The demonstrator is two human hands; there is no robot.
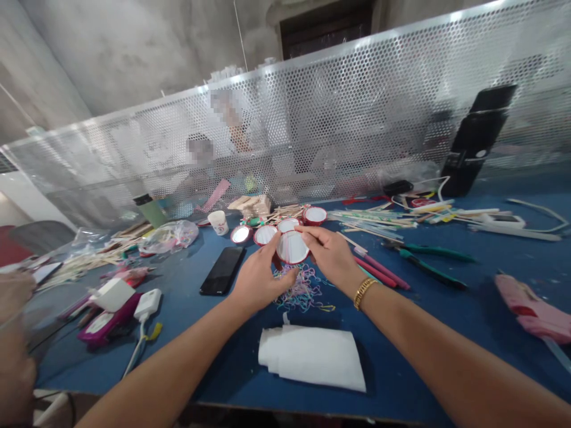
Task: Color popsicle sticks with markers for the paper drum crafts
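A round white disc with a red rim [293, 246] is held between my two hands above the blue table. My left hand [263, 274] grips its left edge, with the thumb stretched out over a heap of thin pastel strings [300, 288]. On the opposite side my right hand [332, 255], with a gold band on the wrist, pinches the rim. Just behind are more red-rimmed round pieces: a small one [241, 234] at the left, another [266, 235] beside it, one partly hidden [288, 224], and one [315, 214] at the right.
A folded white cloth [312, 356] lies in front, and a black phone [222, 271] left of my hands. To the right are green-handled pliers [430, 261], pink sticks [379, 270] and a pink glue gun [533, 309]. A paper cup [218, 222] stands behind. Another person's arm [15, 333] shows far left.
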